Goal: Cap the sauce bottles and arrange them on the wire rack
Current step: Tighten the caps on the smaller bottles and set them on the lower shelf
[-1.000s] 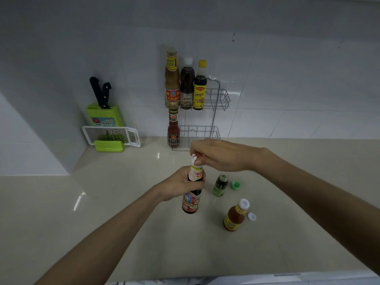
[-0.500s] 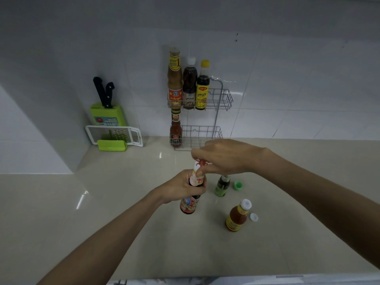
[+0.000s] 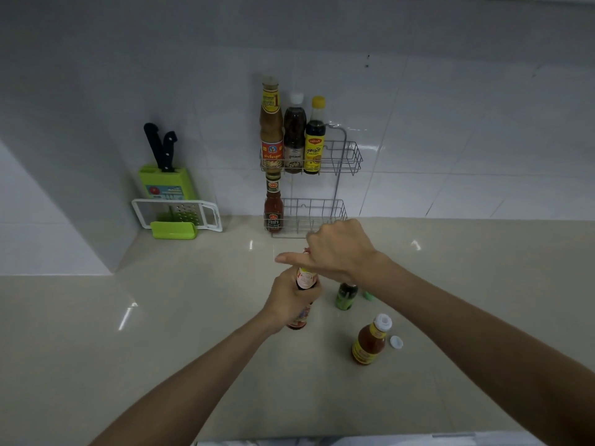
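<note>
My left hand [image 3: 291, 304] grips a dark sauce bottle [image 3: 305, 280] by its body, held above the counter. My right hand [image 3: 338, 249] is closed over the bottle's top, on its cap, which is mostly hidden. A small green bottle [image 3: 345, 296] stands just right of it, its green cap [image 3: 368, 295] beside it. An orange sauce bottle [image 3: 369, 341] stands nearer, with a loose white cap [image 3: 396, 342] to its right. The wire rack [image 3: 344, 156] on the wall holds three bottles on the upper shelf and one red bottle [image 3: 273, 204] on the lower shelf.
A green knife block [image 3: 167, 183] with two knives and a white grater [image 3: 180, 214] stand at the back left by the tiled wall corner. The beige counter [image 3: 161, 317] runs wide on both sides.
My right hand has turned on the bottle's top, wrist rotated and forefinger now pointing left. The bottle's label is more covered by my left hand.
</note>
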Motion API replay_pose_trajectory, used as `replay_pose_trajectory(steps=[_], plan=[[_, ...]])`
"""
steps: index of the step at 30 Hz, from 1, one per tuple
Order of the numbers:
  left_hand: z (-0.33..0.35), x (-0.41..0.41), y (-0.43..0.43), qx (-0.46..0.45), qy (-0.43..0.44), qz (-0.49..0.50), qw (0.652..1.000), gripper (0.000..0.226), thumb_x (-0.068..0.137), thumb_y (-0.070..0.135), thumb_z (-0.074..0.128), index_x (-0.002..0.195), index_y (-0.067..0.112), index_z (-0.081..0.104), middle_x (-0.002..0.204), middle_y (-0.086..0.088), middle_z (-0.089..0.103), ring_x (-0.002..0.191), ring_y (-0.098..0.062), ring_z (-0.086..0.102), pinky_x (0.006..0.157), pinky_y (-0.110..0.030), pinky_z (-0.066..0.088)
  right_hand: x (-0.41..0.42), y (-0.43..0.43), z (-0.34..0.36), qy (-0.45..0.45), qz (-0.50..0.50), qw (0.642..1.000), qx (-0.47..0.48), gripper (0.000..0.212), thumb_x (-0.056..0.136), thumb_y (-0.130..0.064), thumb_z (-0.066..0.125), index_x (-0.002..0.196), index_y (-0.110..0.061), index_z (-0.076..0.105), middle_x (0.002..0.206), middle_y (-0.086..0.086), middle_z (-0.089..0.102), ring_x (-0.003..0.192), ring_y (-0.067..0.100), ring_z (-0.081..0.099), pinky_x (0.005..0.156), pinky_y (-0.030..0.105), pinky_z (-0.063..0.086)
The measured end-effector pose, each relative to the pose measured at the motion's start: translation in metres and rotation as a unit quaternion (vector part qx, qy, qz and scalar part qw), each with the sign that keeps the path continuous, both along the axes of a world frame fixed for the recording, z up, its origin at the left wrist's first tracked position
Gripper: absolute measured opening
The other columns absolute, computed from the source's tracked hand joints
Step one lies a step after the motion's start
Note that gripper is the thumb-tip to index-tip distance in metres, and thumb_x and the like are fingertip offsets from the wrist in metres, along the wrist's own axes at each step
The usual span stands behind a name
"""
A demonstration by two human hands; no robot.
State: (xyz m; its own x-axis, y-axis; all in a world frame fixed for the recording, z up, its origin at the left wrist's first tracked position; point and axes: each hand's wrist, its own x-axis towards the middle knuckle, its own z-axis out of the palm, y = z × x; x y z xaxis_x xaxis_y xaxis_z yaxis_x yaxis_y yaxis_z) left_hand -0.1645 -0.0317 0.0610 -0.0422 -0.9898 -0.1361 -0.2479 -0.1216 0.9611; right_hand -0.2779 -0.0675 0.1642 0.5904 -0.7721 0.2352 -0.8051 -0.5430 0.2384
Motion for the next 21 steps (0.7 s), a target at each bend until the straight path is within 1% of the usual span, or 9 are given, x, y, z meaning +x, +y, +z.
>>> replay_pose_trajectory(steps=[2, 5, 8, 11, 12, 15, 16, 18, 21], plan=[[0.004, 0.010, -0.006, -0.002, 0.006, -0.052, 0.999, 0.011, 0.080, 0.012, 0.066, 0.090, 0.012, 0.061, 0.077, -0.003, 0.067, 0.073, -0.013, 0.063, 0.070, -0.028, 0.051, -0.010, -0.006, 0.006, 0.010, 0.099, 0.995, -0.012, 0.067, 0.083, -0.076, 0.010, 0.093, -0.017, 0.040, 0.053, 0.000, 0.046, 0.047, 0.021, 0.042, 0.052, 0.028, 0.031], [0.010, 0.018, -0.012, -0.018, 0.006, -0.121, 0.993, 0.010, 0.079, 0.006, 0.066, 0.081, 0.013, 0.060, 0.073, 0.000, 0.063, 0.070, -0.011, 0.059, 0.070, -0.028, 0.049, -0.017, -0.015, 0.009, 0.064, 0.184, 0.981, -0.017, 0.045, 0.093, -0.059, 0.009, 0.095, -0.019, 0.028, 0.054, 0.001, 0.054, 0.040, 0.021, 0.038, 0.046, 0.026, 0.030], [0.012, 0.009, -0.009, -0.028, 0.012, -0.057, 0.998, 0.017, 0.079, 0.006, 0.067, 0.074, 0.019, 0.056, 0.069, 0.002, 0.062, 0.065, -0.010, 0.056, 0.066, -0.026, 0.047, -0.008, -0.013, -0.006, 0.022, 0.102, 0.993, -0.048, 0.038, 0.095, -0.045, 0.026, 0.079, -0.015, 0.044, 0.040, 0.001, 0.049, 0.031, 0.021, 0.036, 0.041, 0.022, 0.028], [0.013, -0.006, -0.004, -0.066, -0.015, 0.073, 0.995, 0.027, 0.078, 0.011, 0.069, 0.070, 0.029, 0.051, 0.064, 0.011, 0.060, 0.056, -0.001, 0.054, 0.054, -0.014, 0.043, 0.011, -0.005, -0.014, -0.059, 0.018, 0.993, -0.104, 0.041, 0.087, -0.038, 0.062, 0.054, -0.016, 0.051, 0.036, 0.004, 0.044, 0.032, 0.023, 0.049, 0.043, 0.023, 0.031], [0.013, -0.007, -0.003, -0.069, -0.019, 0.080, 0.994, 0.027, 0.078, 0.013, 0.070, 0.070, 0.030, 0.051, 0.065, 0.012, 0.061, 0.057, -0.002, 0.056, 0.051, -0.012, 0.043, 0.016, -0.001, -0.012, -0.052, 0.009, 0.995, -0.086, 0.043, 0.087, -0.043, 0.061, 0.055, -0.015, 0.054, 0.039, 0.004, 0.041, 0.038, 0.023, 0.051, 0.046, 0.025, 0.031], [0.011, 0.001, -0.007, -0.040, -0.019, 0.030, 0.999, 0.020, 0.079, 0.013, 0.068, 0.076, 0.028, 0.056, 0.076, 0.003, 0.067, 0.070, -0.012, 0.061, 0.062, -0.019, 0.049, 0.009, 0.002, -0.002, -0.013, -0.030, 0.999, 0.013, 0.066, 0.094, -0.063, 0.017, 0.076, -0.013, 0.057, 0.052, 0.001, 0.040, 0.057, 0.023, 0.049, 0.057, 0.030, 0.033], [0.010, 0.005, -0.009, -0.030, -0.012, 0.017, 0.999, 0.019, 0.079, 0.012, 0.067, 0.076, 0.027, 0.056, 0.077, 0.000, 0.067, 0.071, -0.014, 0.061, 0.066, -0.024, 0.050, 0.004, 0.001, 0.005, -0.029, -0.013, 0.999, 0.037, 0.067, 0.093, -0.064, 0.012, 0.089, -0.014, 0.056, 0.055, 0.001, 0.044, 0.059, 0.023, 0.049, 0.059, 0.032, 0.036], [0.011, 0.012, -0.011, -0.027, -0.001, 0.000, 1.000, 0.015, 0.080, 0.010, 0.066, 0.078, 0.022, 0.057, 0.076, -0.002, 0.065, 0.069, -0.015, 0.059, 0.070, -0.029, 0.051, -0.009, -0.003, 0.017, -0.072, 0.034, 0.991, 0.111, 0.056, 0.093, -0.064, 0.014, 0.110, -0.020, 0.044, 0.065, -0.005, 0.053, 0.064, 0.022, 0.053, 0.062, 0.034, 0.042], [0.011, 0.019, -0.014, -0.036, -0.007, -0.030, 0.999, 0.013, 0.079, 0.008, 0.067, 0.079, 0.018, 0.058, 0.074, -0.002, 0.064, 0.069, -0.015, 0.058, 0.072, -0.033, 0.052, -0.020, -0.013, 0.027, -0.083, 0.107, 0.968, 0.209, 0.031, 0.099, -0.050, 0.032, 0.106, -0.022, 0.044, 0.080, -0.012, 0.051, 0.074, 0.018, 0.053, 0.064, 0.037, 0.046]])
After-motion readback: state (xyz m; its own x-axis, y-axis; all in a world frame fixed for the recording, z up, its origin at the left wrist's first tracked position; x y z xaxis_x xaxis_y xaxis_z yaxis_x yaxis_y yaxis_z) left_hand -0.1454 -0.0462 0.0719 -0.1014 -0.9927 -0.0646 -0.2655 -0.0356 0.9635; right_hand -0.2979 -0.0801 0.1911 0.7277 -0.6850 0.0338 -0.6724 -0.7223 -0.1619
